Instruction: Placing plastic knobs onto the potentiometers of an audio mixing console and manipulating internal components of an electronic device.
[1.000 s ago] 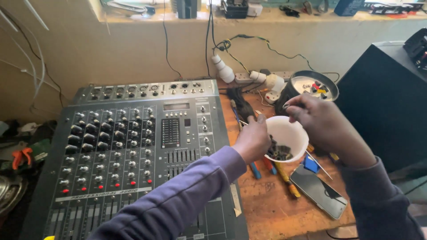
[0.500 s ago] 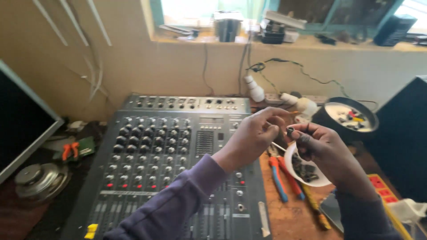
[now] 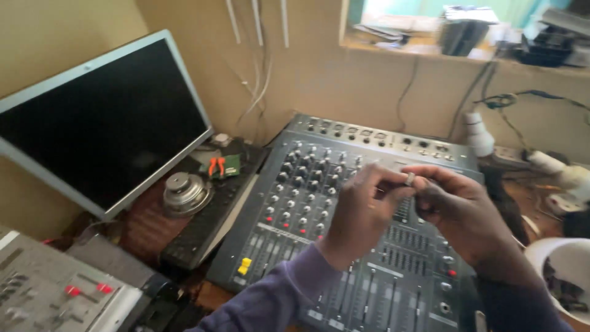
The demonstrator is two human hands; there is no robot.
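We note small silvery part [image 3: 410, 179] pinched between fingertips of both hands, left hand [image 3: 362, 212] and right hand [image 3: 458, 209] closed together above audio mixer [image 3: 319, 203]. White bowl [image 3: 562, 264] now right of them on counter; monitor [image 3: 92, 123] newly in view.

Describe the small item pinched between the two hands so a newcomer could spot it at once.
Start at the grey mixing console in the middle of the bench. Above it, the left hand and right hand meet; pinched between their fingertips is a small silvery ring-shaped part. Unlike the console's dark knobs, it is shiny and held in the air.
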